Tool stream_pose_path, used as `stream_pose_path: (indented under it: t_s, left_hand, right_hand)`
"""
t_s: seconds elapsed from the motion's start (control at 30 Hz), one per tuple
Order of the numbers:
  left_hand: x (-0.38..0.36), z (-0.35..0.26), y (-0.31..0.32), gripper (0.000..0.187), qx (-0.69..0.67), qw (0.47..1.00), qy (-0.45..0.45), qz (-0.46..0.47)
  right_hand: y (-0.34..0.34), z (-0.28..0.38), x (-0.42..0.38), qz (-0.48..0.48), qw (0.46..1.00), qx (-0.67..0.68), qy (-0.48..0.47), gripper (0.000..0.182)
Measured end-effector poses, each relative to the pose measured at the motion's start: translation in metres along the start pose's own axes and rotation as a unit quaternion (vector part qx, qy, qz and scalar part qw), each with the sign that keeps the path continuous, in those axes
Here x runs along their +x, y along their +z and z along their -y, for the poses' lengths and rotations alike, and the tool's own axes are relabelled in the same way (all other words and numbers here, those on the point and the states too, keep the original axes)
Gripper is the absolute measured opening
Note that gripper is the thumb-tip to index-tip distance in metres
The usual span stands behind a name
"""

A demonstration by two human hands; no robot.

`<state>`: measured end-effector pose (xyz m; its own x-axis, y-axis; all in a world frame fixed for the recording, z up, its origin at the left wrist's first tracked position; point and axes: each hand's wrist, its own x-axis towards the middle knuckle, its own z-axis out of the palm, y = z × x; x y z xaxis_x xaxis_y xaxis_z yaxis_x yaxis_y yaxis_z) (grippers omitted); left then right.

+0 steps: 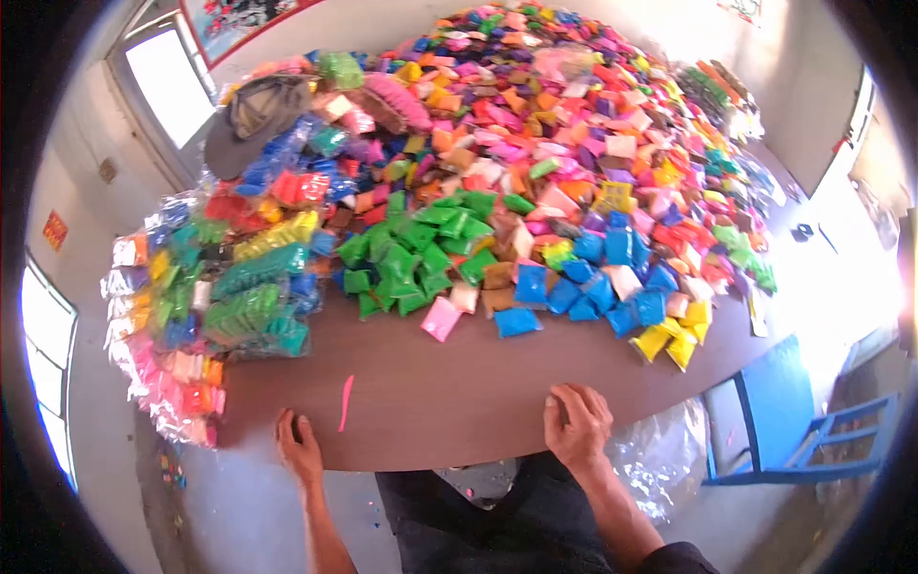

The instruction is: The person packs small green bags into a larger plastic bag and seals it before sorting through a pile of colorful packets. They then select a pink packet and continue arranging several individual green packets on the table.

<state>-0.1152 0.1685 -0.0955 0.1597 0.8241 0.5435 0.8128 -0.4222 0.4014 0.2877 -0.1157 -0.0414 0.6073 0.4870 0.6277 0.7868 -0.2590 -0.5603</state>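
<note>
My left hand (299, 444) rests at the near edge of the brown table (440, 383), its fingers loosely bent and apart with nothing in them. Just to the right of it lies a thin pink strip (346, 403), not touched. My right hand (579, 423) lies on the table edge further right, fingers slightly curled, the thumb apart from them; no object shows in it. Beyond the hands are small packets: a pink packet (442, 319), a blue packet (517, 322) and a group of green packets (411, 251). Yellow packets (681, 346) lie nearest my right hand.
A large heap of many-coloured packets (564, 134) covers the far table. Bundled packets in clear wrap (258, 273) stand at the left, with a cap (270, 105) behind. A blue chair (794, 411) and clear plastic bag (660, 454) are at the right.
</note>
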Motion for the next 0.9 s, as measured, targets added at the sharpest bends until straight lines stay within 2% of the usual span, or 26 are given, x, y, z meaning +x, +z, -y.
stream_pose_path:
  t_s: [0.27,0.4,0.5,0.6,0.7,0.8,0.9]
  left_hand:
    - [0.003,-0.016,-0.011,0.030,0.019,1.000,0.018,-0.003]
    - [0.007,-0.040,-0.017,0.033,0.022,1.000,-0.020,-0.001]
    - [0.020,-0.103,-0.020,0.039,-0.002,0.997,0.071,0.012]
    - [0.027,-0.170,0.004,0.044,-0.135,0.980,0.066,0.132]
    - [0.034,-0.232,0.043,0.047,-0.158,0.961,0.142,0.176]
    - [0.047,-0.268,0.089,0.051,-0.140,0.963,0.204,0.109]
    - [0.057,-0.278,0.117,0.051,-0.151,0.951,0.251,0.096]
  right_hand:
    - [0.005,-0.002,-0.002,-0.007,1.000,0.003,-0.004,0.013]
    - [0.005,-0.003,-0.003,0.002,1.000,0.004,-0.012,0.011]
    - [0.004,0.000,-0.001,0.004,1.000,-0.006,-0.019,0.010]
    - [0.004,-0.001,0.000,0.002,0.999,-0.014,-0.029,0.010]
    - [0.001,-0.001,0.001,0.000,1.000,-0.009,-0.025,0.010]
    - [-0.001,-0.002,0.001,0.003,1.000,-0.003,-0.014,0.010]
    - [0.001,-0.002,0.000,0.000,1.000,0.003,-0.012,0.010]
